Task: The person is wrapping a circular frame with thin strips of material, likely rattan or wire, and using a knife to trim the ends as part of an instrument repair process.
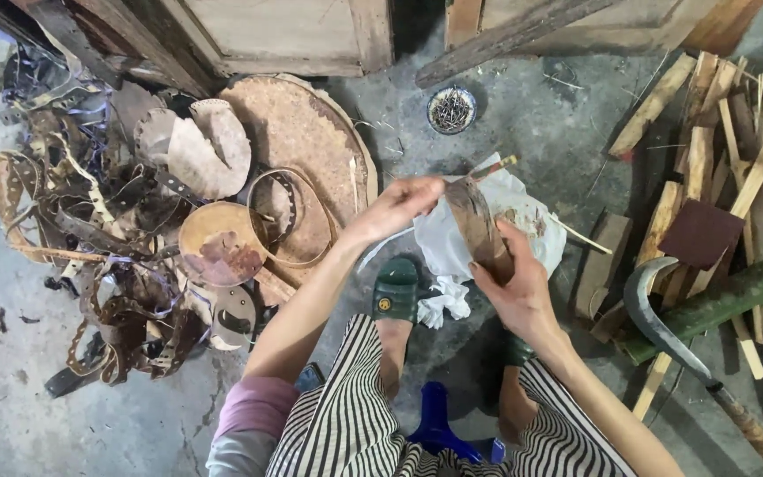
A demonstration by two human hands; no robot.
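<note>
Concrete floor (523, 124), brown strip (479, 230) upright, left hand (395, 210) pinching top, right hand (518, 296) grip closed around base.

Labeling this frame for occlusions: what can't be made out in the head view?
- Right foot: hidden behind the right hand and the brown strip it holds.
- Small round bowl: contents too small to identify.
- Sickle: handle cut off by the lower right edge.
- Left hand: fingertips blurred at the strip's top.
</note>
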